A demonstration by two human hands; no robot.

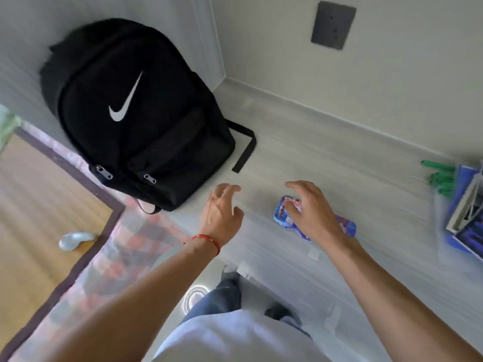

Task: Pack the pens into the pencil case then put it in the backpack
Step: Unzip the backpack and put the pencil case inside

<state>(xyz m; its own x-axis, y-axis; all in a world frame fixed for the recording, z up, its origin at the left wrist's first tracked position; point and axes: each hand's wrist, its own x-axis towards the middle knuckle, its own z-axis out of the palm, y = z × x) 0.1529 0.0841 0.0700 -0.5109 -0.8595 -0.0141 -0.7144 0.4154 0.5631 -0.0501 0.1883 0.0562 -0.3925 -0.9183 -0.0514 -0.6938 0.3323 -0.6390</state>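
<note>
A black backpack (pixel 136 113) with a white swoosh stands zipped against the wall on the pale table (pixel 326 158). A blue and red printed pencil case (pixel 286 216) lies flat on the table, partly hidden under my right hand (pixel 311 207), which hovers over it with fingers spread; whether it touches the case is unclear. My left hand (pixel 222 207), with a red string on the wrist, is open in the air between the backpack and the case. Several green pens (pixel 441 177) lie at the far right.
A blue box with dark contents (pixel 467 220) sits at the right edge beside the pens. A checked cloth (pixel 125 246) and a wooden floor with a pale slipper (pixel 75 240) lie to the left. A grey wall socket (pixel 333 24) is above the table.
</note>
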